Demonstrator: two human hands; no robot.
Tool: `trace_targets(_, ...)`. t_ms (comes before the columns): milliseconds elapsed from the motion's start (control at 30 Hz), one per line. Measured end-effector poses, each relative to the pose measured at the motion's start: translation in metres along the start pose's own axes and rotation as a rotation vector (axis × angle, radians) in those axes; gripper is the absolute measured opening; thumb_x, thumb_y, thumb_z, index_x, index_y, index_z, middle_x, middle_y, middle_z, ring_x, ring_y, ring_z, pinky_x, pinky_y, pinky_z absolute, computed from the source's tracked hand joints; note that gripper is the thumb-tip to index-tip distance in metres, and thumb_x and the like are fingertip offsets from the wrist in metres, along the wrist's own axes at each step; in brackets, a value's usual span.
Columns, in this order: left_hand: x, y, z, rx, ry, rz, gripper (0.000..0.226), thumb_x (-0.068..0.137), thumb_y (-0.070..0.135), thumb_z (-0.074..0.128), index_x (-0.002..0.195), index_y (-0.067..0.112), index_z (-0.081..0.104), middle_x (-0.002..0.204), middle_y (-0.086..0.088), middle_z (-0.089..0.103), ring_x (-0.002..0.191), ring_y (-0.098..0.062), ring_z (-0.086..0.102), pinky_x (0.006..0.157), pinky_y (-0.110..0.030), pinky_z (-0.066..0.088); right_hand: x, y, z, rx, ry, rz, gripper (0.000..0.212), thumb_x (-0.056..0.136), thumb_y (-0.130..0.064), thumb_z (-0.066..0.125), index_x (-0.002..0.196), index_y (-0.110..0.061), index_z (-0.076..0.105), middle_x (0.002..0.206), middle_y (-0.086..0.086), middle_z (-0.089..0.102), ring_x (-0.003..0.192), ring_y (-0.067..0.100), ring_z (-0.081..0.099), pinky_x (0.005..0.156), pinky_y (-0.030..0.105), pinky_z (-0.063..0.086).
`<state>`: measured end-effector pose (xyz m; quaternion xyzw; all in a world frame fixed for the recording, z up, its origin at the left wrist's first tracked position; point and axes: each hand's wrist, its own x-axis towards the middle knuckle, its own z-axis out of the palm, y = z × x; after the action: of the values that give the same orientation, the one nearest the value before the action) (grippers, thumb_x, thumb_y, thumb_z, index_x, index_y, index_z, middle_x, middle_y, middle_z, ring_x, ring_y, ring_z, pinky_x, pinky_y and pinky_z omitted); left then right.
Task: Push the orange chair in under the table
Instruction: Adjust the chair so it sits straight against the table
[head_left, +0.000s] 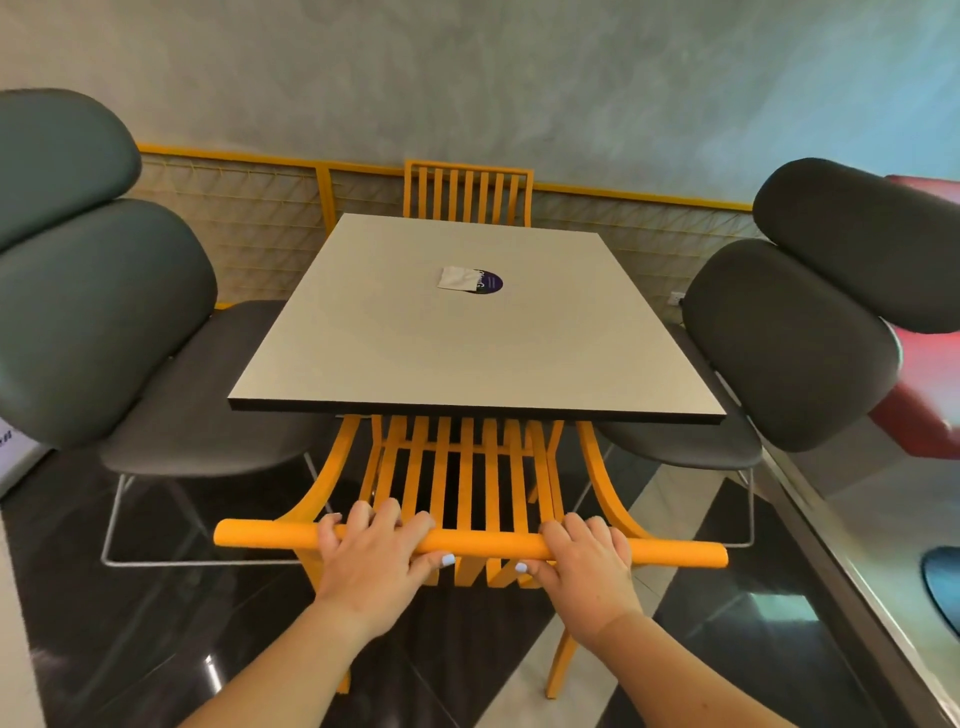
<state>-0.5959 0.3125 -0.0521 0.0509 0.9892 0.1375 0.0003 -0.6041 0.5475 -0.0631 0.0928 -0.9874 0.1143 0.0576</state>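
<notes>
The orange chair (478, 488) stands at the near edge of the square grey-white table (395, 343). Its slatted back and top rail face me, and the front of the seat is hidden under the tabletop. My left hand (376, 553) is wrapped over the round top rail, left of its middle. My right hand (584, 561) grips the same rail to the right of the middle. Both thumbs sit under the rail, fingers over it.
Dark padded chairs flank the table, one on the left (119, 322) and one on the right (795, 332). A second orange chair (467, 192) stands at the far side. A white napkin (460, 277) and a dark round coaster (488, 282) lie on the tabletop. The floor is glossy and dark.
</notes>
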Motion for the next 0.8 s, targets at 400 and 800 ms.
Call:
trace_targets(400, -0.008, 0.038, 0.012, -0.054, 0.048, -0.002, 0.037, 0.086, 0.063, 0.036, 0.116, 0.043, 0.041, 0.11, 0.012, 0.047, 0.111, -0.017, 0.039, 0.104, -0.051, 0.019, -0.003, 0.045, -0.018, -0.04, -0.078, -0.025, 0.023, 0.085, -0.055, 0.047, 0.1, -0.037, 0.05, 0.088, -0.016, 0.043, 0.084, 0.01, 0.036, 0.088, 0.032, 0.028)
trace_targets(800, -0.025, -0.02, 0.001, 0.039, 0.123, -0.087, 0.042, 0.077, 0.07, 0.04, 0.097, 0.037, 0.054, 0.092, 0.01, 0.046, 0.096, -0.018, 0.044, 0.101, -0.055, 0.026, -0.023, 0.042, -0.01, -0.122, 0.017, 0.079, 0.037, 0.078, -0.063, 0.051, 0.091, -0.028, 0.052, 0.087, -0.007, 0.045, 0.086, 0.018, 0.043, 0.092, 0.044, 0.031)
